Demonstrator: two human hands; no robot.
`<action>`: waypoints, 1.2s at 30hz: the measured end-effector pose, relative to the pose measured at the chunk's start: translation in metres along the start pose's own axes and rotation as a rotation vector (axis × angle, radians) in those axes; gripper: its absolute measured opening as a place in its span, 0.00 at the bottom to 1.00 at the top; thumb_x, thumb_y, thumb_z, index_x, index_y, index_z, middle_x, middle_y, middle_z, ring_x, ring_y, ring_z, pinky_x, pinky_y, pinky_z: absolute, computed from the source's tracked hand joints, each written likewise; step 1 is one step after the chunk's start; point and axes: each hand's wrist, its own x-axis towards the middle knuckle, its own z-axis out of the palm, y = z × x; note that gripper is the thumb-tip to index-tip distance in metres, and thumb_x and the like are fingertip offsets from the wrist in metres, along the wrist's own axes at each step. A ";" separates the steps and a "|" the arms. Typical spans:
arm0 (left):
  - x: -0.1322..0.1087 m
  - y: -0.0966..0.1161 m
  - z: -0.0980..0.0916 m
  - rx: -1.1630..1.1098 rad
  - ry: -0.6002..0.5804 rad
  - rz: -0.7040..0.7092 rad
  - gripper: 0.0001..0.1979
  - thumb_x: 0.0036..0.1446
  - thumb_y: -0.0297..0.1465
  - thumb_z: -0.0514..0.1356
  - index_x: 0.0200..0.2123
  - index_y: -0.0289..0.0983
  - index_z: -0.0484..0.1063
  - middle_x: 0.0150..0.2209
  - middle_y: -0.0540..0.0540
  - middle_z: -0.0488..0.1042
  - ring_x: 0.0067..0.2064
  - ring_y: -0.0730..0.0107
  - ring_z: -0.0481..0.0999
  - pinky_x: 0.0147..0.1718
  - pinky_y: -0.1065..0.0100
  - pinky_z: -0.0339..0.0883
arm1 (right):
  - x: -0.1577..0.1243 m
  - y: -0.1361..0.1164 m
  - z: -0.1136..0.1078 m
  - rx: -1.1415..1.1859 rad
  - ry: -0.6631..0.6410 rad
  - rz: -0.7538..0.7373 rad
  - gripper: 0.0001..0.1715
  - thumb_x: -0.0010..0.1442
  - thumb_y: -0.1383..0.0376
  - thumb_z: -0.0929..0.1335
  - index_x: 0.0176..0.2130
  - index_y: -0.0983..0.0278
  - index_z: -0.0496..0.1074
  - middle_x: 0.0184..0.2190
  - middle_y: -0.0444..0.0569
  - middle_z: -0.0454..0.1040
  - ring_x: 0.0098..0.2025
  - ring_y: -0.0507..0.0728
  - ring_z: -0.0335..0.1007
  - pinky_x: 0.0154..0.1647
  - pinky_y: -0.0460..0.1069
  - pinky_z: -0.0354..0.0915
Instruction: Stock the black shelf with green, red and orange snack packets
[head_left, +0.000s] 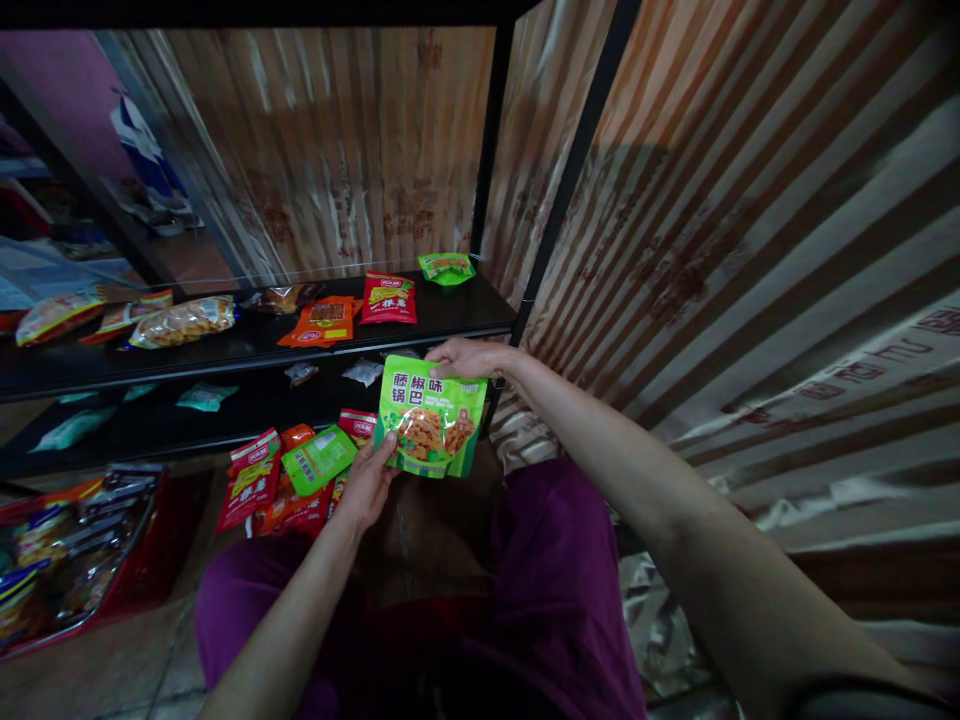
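Both my hands hold a green snack bag with dark lettering and a picture of crispy rice pieces, its front facing me. My left hand is closed on its lower left side, thumb over the front. At the bag's upper right edge, my right hand grips the top, with some fingers hidden behind. Left of the bag lies a pile with a red snack bag, a smaller green packet and orange-red packets, in front of the shelf.
A black shelf unit stands ahead, bearing a red bag, an orange packet and another green bag. Small packets lie on the lower shelf. A red basket of packaged snacks sits at left. Striped curtains hang at right.
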 end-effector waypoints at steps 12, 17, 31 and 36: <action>0.014 0.008 0.017 -0.133 0.183 0.016 0.16 0.44 0.33 0.70 0.37 0.36 0.74 0.35 0.47 0.79 0.33 0.72 0.77 0.31 0.72 0.69 | 0.013 0.051 0.007 0.180 0.597 -0.337 0.31 0.49 0.56 0.73 0.51 0.63 0.68 0.44 0.51 0.76 0.43 0.56 0.73 0.46 0.52 0.67; 0.030 0.011 0.031 -0.201 0.273 0.077 0.12 0.49 0.31 0.67 0.38 0.37 0.73 0.35 0.48 0.78 0.34 0.73 0.77 0.33 0.72 0.70 | 0.015 0.084 0.038 0.561 0.501 -0.295 0.28 0.48 0.51 0.72 0.46 0.63 0.71 0.40 0.49 0.78 0.42 0.56 0.74 0.49 0.53 0.67; 0.084 0.015 0.066 -0.187 0.190 0.128 0.04 0.54 0.28 0.63 0.33 0.34 0.73 0.32 0.46 0.78 0.30 0.74 0.76 0.25 0.76 0.68 | 0.037 0.126 0.024 0.638 0.622 -0.411 0.25 0.54 0.47 0.67 0.42 0.63 0.75 0.36 0.46 0.78 0.39 0.57 0.72 0.41 0.51 0.68; 0.103 0.015 0.066 -0.134 0.144 0.095 0.03 0.54 0.27 0.62 0.34 0.34 0.73 0.32 0.46 0.78 0.29 0.74 0.76 0.25 0.75 0.69 | 0.040 0.134 0.022 0.680 0.872 -0.378 0.23 0.55 0.47 0.66 0.35 0.64 0.76 0.30 0.45 0.76 0.33 0.55 0.70 0.37 0.48 0.67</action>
